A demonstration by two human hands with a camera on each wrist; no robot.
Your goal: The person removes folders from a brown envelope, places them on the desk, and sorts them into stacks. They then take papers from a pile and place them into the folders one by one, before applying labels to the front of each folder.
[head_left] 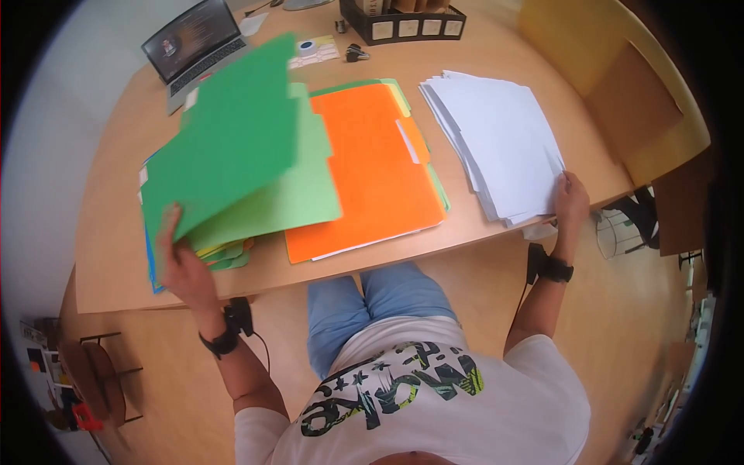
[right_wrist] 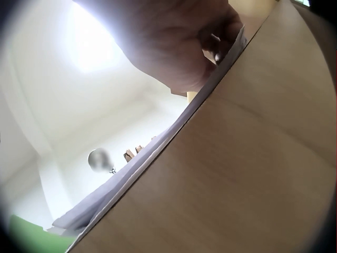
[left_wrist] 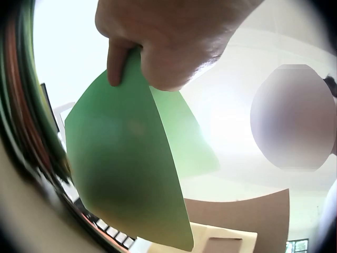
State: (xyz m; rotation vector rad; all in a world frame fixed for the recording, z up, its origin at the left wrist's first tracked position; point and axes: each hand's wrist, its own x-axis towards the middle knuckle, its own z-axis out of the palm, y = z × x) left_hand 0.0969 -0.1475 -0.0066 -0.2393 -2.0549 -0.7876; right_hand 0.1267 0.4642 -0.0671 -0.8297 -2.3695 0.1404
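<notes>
My left hand [head_left: 186, 275] grips a green file folder [head_left: 225, 147] by its lower left edge, lifted and tilted over a pile of colored folders [head_left: 232, 256]. Beneath its dark green leaf spreads a lighter green one [head_left: 314, 186]. In the left wrist view, fingers and thumb pinch the folder [left_wrist: 121, 153] near its edge. At the lower right corner of a stack of white paper [head_left: 496, 147], my right hand [head_left: 572, 200] pinches the sheets' edge. The right wrist view shows its fingers curled at the paper's edge [right_wrist: 158, 142]. An orange folder [head_left: 380, 178] lies between both hands, papers peeking out below.
An open laptop [head_left: 198, 46] stands at the back left. At the back are a black organizer tray [head_left: 403, 29], a black binder clip [head_left: 356, 53] and a label sheet [head_left: 319, 51]. A yellow panel [head_left: 604, 70] borders the table's right side.
</notes>
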